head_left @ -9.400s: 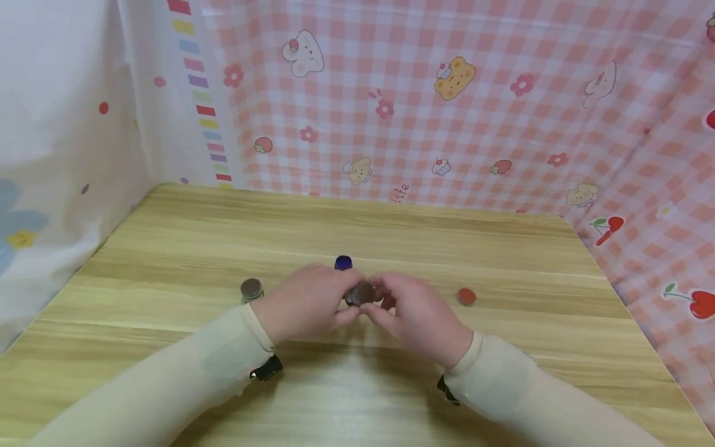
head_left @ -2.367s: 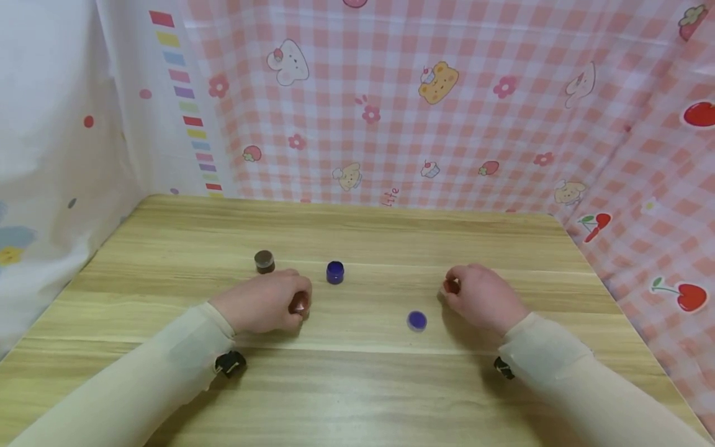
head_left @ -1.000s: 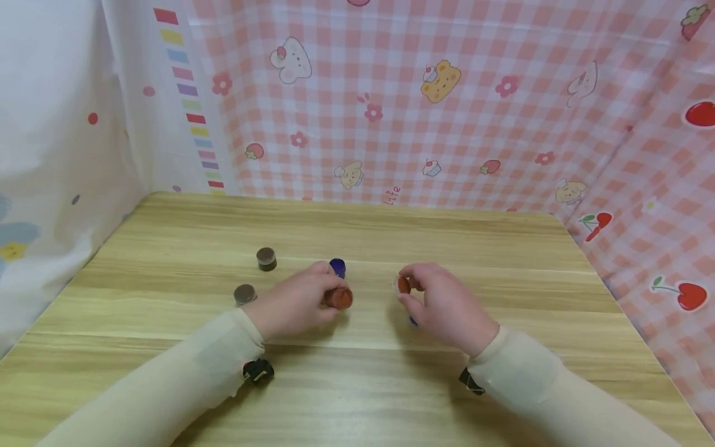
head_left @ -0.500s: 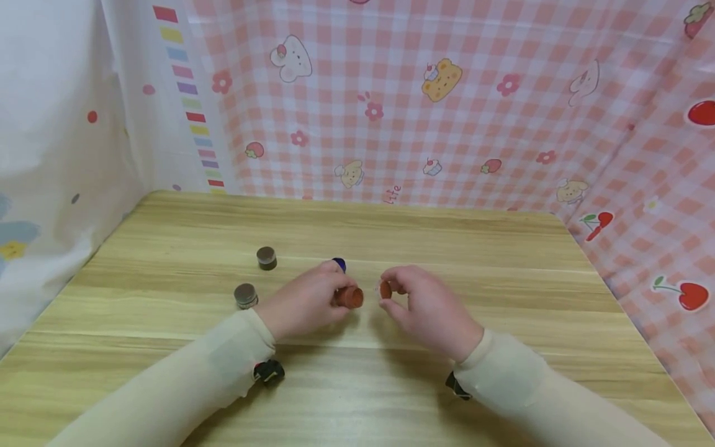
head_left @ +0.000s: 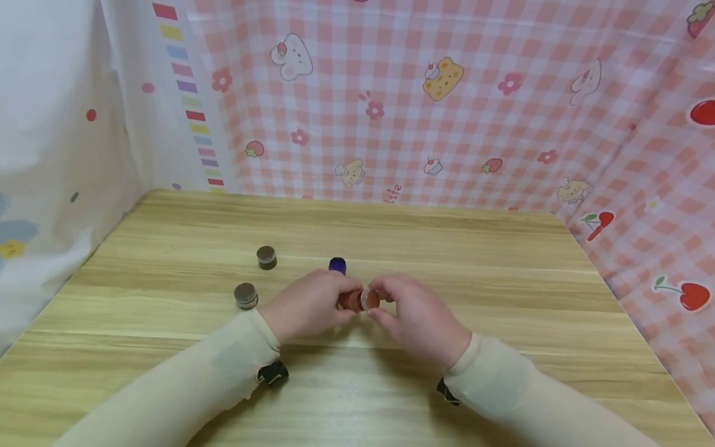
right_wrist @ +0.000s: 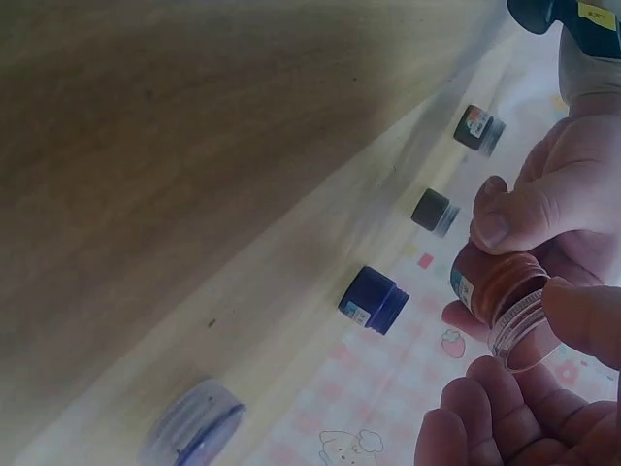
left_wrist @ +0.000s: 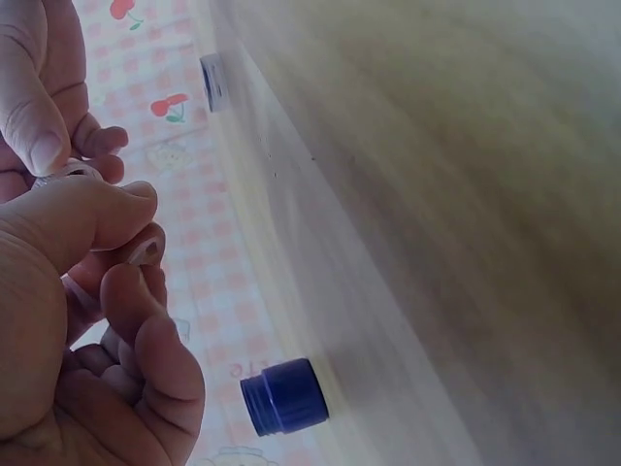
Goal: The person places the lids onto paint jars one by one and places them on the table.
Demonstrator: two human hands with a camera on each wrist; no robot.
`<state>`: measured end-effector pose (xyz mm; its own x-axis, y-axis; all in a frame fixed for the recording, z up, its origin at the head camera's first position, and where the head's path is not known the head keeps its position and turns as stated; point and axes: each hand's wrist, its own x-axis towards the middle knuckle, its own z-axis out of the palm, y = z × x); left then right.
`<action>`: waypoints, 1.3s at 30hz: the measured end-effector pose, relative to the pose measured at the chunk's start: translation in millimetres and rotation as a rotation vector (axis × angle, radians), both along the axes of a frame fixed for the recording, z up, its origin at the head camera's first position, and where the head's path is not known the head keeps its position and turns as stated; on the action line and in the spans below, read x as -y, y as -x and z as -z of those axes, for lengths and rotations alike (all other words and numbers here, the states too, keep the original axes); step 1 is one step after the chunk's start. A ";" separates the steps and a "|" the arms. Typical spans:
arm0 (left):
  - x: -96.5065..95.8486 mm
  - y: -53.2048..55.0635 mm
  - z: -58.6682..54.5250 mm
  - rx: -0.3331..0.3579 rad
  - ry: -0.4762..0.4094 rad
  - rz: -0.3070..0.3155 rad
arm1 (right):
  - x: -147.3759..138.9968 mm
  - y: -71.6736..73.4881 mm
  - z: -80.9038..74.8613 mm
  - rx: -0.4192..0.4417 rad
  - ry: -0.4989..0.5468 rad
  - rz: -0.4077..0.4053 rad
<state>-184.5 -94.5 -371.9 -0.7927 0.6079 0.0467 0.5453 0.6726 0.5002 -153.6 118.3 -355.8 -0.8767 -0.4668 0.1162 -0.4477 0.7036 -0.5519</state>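
Observation:
My left hand [head_left: 313,307] grips a small orange-brown paint jar [head_left: 349,302], tilted on its side with its mouth facing right. Clear-rimmed and orange on top, the jar's lid [head_left: 370,299] is pinched by my right hand [head_left: 419,316]. In the right wrist view the lid [right_wrist: 519,325] sits at the jar's threaded mouth, slightly askew; whether it is seated I cannot tell. Just behind the left hand stands an uncapped blue paint jar [head_left: 337,265], its threads bare in the left wrist view. Fingers hide much of the orange-brown jar.
Two capped brown paint jars, one farther back [head_left: 267,257] and one nearer [head_left: 246,296], stand left of the hands. A clear lid with blue inside [right_wrist: 194,427] lies on the wooden table [head_left: 357,397]; the right hand hides it in the head view. Printed cloth surrounds the table's back and sides.
Earlier both hands held a brown jar, which now stands at left. Since then the left hand took the orange-brown jar, the right took its lid, and the two were brought together.

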 end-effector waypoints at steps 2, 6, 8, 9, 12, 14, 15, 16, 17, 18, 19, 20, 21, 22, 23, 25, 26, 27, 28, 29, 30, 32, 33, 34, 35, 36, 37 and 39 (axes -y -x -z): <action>-0.9 -0.1 0.4 -0.002 0.005 -0.002 | 0.7 -0.6 0.7 0.012 -0.001 0.005; -2.7 -1.4 -0.3 0.015 0.004 -0.006 | 1.6 -1.0 2.4 0.017 0.001 -0.002; -3.5 -2.0 -0.8 0.021 0.006 -0.007 | 2.2 -1.0 3.2 0.012 -0.003 -0.011; -3.7 -2.4 -1.1 0.027 0.008 -0.010 | 2.4 -1.0 3.5 0.010 -0.005 -0.014; -4.6 -3.0 -1.9 0.040 0.013 -0.017 | 2.8 -1.4 4.2 0.009 -0.011 -0.017; -4.8 -3.2 -2.0 0.042 0.017 -0.021 | 2.7 -1.6 4.6 0.011 -0.011 -0.012; -5.0 -3.2 -1.9 0.044 0.018 -0.022 | 2.5 -1.7 4.7 0.011 -0.011 -0.011; -5.1 -3.2 -2.0 0.042 0.020 -0.021 | 2.4 -1.8 4.9 0.012 -0.011 -0.010; -5.2 -3.1 -2.0 0.039 0.023 -0.020 | 2.3 -1.9 5.1 0.010 -0.010 -0.011; -5.3 -3.1 -2.1 0.038 0.026 -0.020 | 2.0 -1.9 5.4 0.008 -0.011 -0.013; -5.4 -3.0 -1.9 0.036 0.029 -0.020 | 2.0 -1.8 5.7 0.005 -0.009 -0.015; -5.5 -3.0 -1.8 0.036 0.031 -0.020 | 1.9 -1.8 6.0 0.002 -0.009 -0.018; -5.6 -3.1 -1.8 0.035 0.034 -0.021 | 1.6 -1.8 6.3 -0.002 -0.007 -0.021; -5.7 -3.3 -1.8 0.034 0.036 -0.023 | 1.4 -1.8 6.6 -0.005 -0.005 -0.023; -5.8 -3.4 -1.7 0.035 0.036 -0.026 | 1.1 -1.8 6.9 -0.008 -0.003 -0.024; -6.0 -3.7 -1.6 0.038 0.036 -0.033 | 0.9 -1.7 7.4 -0.011 -0.003 -0.023; -6.2 -3.8 -1.8 0.040 0.037 -0.036 | 0.7 -1.8 7.4 -0.012 -0.004 -0.021; -6.5 -4.0 -2.1 0.041 0.038 -0.040 | 0.5 -1.8 7.6 -0.011 -0.005 -0.018; -6.7 -4.1 -2.3 0.044 0.038 -0.045 | 0.5 -1.7 7.6 -0.009 -0.007 -0.014; -7.0 -4.4 -2.6 0.046 0.039 -0.049 | 0.4 -1.6 7.5 -0.004 -0.008 -0.009; -7.2 -4.6 -2.8 0.048 0.040 -0.053 | 0.4 -1.6 7.3 0.001 -0.009 -0.004; -7.8 -4.9 -3.4 0.050 0.041 -0.058 | 0.4 -1.3 6.5 0.013 -0.014 0.004; -8.0 -5.1 -3.5 0.050 0.043 -0.060 | 0.4 -1.2 6.0 0.021 -0.017 0.007; -8.2 -5.1 -3.4 0.050 0.044 -0.060 | 0.2 -1.1 5.4 0.029 -0.022 0.011; -8.3 -5.2 -3.5 0.050 0.045 -0.060 | 0.1 -1.0 4.7 0.036 -0.027 0.014; -8.4 -5.4 -3.5 0.053 0.045 -0.061 | 0.0 -0.9 4.1 0.042 -0.031 0.015; -8.4 -5.4 -3.5 0.054 0.045 -0.062 | -0.2 -0.9 3.6 0.044 -0.033 0.013; -8.5 -5.5 -3.6 0.051 0.045 -0.064 | -1.1 -1.1 2.9 0.044 -0.032 0.004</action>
<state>-179.0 -86.0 -368.4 -0.8306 0.5564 -0.0214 0.4749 0.7280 0.4945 -152.5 119.4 -358.7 -0.8823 -0.4664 0.0625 -0.4210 0.7228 -0.5480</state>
